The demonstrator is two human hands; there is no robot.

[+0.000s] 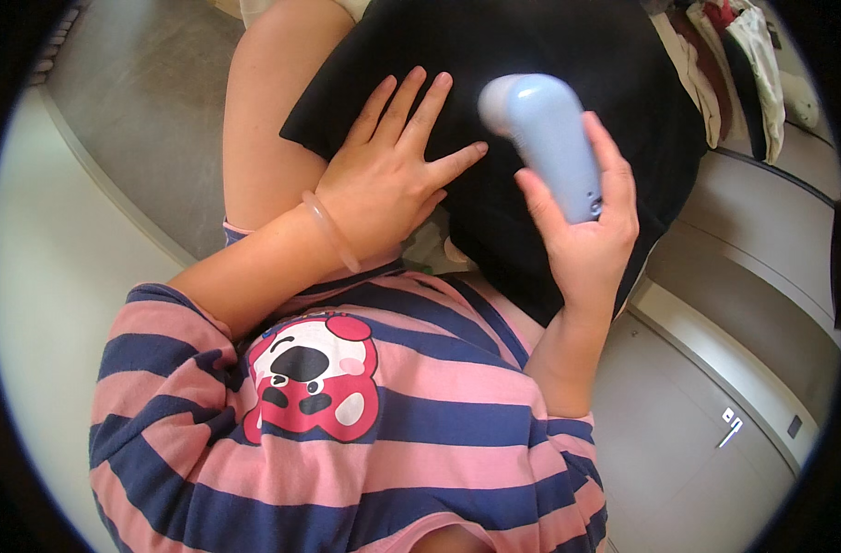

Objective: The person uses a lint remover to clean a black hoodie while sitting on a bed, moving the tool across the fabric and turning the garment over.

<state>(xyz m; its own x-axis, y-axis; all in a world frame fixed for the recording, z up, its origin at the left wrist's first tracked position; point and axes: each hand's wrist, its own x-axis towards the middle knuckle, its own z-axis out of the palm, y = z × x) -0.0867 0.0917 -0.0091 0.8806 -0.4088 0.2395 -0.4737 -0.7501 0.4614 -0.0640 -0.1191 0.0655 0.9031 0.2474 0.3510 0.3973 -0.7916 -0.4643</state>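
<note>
A black garment (614, 64) lies spread over my lap. My left hand (384, 180) rests flat on it with the fingers spread, and a pale bangle circles that wrist. My right hand (597, 221) is wrapped round the lower body of a light blue fabric shaver (554, 129), thumb on one side and fingers on the other. The shaver's rounded, pale head points up and left over the black cloth. Whether the head touches the fabric cannot be made out.
Several folded or hanging clothes (747, 74) are at the upper right, above a grey-white cabinet (761, 221). At the lower right is a pale door (678, 424) with a handle. Grey floor (144, 120) shows at the upper left, beside a pale wall (61, 304).
</note>
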